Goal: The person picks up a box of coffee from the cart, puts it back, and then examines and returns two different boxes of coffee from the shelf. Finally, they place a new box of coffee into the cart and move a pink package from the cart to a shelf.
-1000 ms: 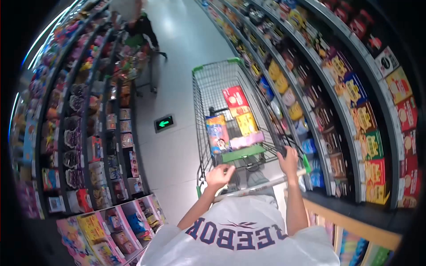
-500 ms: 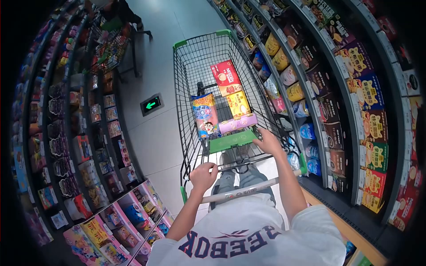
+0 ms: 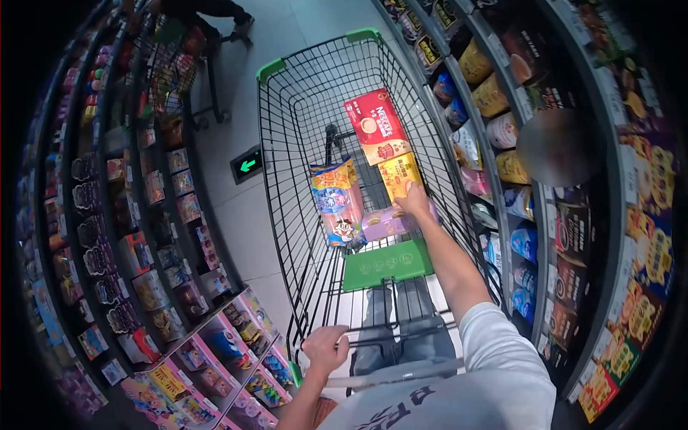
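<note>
My right hand (image 3: pixel 413 201) reaches down into the shopping cart (image 3: pixel 290 208). Its thumb lies on the lower right corner of a yellow box (image 3: pixel 398 173), and the other fingers are mostly hidden. Just above that box lies a red Nescafé box (image 3: pixel 374 122). A purple package (image 3: pixel 382 223) sits below it, partly covered by my right hand. To the left, a blue-and-pink snack bag (image 3: pixel 335 204) with a cartoon face leans in the cart. My left hand (image 3: pixel 326 349) is closed around the black rear rim of the cart.
A green child-seat flap (image 3: pixel 387 264) crosses the cart's rear. Shelves of boxes and bags run close on the right, including yellow boxes (image 3: pixel 648 265). Left are snack shelves and a pink display stand (image 3: pixel 215 365). Another cart (image 3: pixel 170 79) and a person's legs (image 3: pixel 215 13) are at upper left.
My right hand has moved from the green flap forward into the cart and onto the yellow box. My left hand stays on the rear rim. The person at upper left has shifted right.
</note>
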Available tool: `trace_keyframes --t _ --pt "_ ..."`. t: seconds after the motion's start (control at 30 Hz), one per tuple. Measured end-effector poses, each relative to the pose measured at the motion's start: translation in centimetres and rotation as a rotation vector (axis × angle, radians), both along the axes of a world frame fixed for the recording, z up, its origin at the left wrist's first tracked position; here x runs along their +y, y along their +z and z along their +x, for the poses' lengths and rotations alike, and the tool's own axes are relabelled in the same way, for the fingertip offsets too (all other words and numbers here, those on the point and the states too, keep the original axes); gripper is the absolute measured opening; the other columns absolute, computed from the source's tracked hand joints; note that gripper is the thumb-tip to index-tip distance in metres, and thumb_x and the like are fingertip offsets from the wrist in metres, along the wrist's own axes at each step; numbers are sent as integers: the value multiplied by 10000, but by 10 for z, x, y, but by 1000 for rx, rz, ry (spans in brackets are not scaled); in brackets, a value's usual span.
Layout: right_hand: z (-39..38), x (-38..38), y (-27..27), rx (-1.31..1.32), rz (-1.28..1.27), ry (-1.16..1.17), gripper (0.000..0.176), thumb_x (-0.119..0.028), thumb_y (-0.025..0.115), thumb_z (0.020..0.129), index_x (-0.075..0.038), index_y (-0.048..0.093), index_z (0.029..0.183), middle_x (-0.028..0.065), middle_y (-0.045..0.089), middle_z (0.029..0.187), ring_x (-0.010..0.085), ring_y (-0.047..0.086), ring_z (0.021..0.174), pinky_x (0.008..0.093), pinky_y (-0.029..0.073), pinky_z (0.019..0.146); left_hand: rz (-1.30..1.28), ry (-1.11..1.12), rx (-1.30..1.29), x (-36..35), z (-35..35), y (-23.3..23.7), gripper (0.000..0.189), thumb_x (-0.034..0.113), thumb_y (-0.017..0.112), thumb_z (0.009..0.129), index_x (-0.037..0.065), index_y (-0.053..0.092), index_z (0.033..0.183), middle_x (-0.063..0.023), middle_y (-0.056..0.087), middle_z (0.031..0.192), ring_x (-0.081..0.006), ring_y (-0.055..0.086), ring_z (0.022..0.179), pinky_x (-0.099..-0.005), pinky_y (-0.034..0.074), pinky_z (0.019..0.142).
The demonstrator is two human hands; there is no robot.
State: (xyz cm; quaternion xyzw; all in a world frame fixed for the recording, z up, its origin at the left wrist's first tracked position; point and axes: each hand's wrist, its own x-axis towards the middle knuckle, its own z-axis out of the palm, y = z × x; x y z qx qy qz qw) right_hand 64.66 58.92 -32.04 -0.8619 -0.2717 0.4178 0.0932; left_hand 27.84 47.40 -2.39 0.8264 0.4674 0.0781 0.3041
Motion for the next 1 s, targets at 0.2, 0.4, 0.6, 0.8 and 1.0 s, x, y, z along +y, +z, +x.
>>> trace_keyframes --t 0.2,0.4,0.6,0.8,1.0 --pt "8 29 -54 -100 7 -89 961 -339 929 730 16 377 1432 248 527 1417 420 534 1328 509 453 1114 13 -21 0 7 7 -2 155 175 651 797 97 761 871 -42 747 824 -240 707 711 -352 559 651" --pt "-22 36 -69 -420 -9 -190 1028 -353 963 671 -5 385 1446 232 536 1400 409 512 1329 534 433 1099 -6 -23 26 9 11 -4 188 224 648 796 94 763 867 -26 756 855 -234 711 725 -348 570 664" --pt "-16 51 -64 -199 -164 -186 960 -419 978 634 -56 457 1353 202 571 1368 384 543 1314 541 432 1082 -7 -29 33 11 14 -2 199 225 651 779 90 766 868 -22 756 854 -227 717 732 -342 568 654" --pt "-37 44 -87 -90 -85 -257 895 -402 959 676 -37 446 1312 227 621 1322 363 595 1289 547 448 1064 -26 -18 31 9 18 1 252 275 608 884 77 765 889 -53 761 863 -257 719 742 -365 566 686" --pt "-40 33 -78 -41 55 -147 693 -401 911 719 -68 590 1235 188 695 1248 408 671 1159 536 509 998 25 -38 19 5 13 -3 169 214 651 841 97 767 879 -32 760 850 -233 719 727 -342 567 662"
